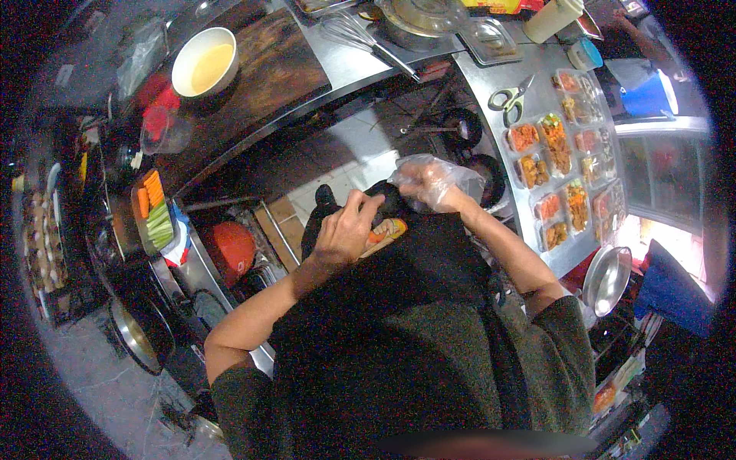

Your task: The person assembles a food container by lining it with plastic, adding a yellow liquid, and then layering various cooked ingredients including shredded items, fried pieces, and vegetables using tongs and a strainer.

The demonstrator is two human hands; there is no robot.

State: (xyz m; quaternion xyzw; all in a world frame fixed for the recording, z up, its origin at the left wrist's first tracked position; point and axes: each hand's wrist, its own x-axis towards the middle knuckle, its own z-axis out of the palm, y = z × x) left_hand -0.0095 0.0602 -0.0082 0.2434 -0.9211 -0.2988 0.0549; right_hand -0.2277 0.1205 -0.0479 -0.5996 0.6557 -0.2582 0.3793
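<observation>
In front of my dark apron (pixel 399 268), my left hand (pixel 349 230) is bare, its fingers bent and drawn together. Whatever they might hold is hidden beneath them. Just to its right, my right hand (pixel 431 182) is wrapped in a loose clear plastic glove (pixel 452 184), baggy around the wrist. Its fingers are blurred under the film. The two hands are apart, close to each other. A yellow and orange print (pixel 386 234) shows on the apron beside my left hand.
Right, a steel counter (pixel 498 84) carries scissors (pixel 512 100) and several filled clear food trays (pixel 556 142). A whisk (pixel 372 46) lies ahead. Left are a white bowl (pixel 205 63) of yellow liquid on a wooden board (pixel 284 61) and a container of carrot and green vegetable sticks (pixel 157 211).
</observation>
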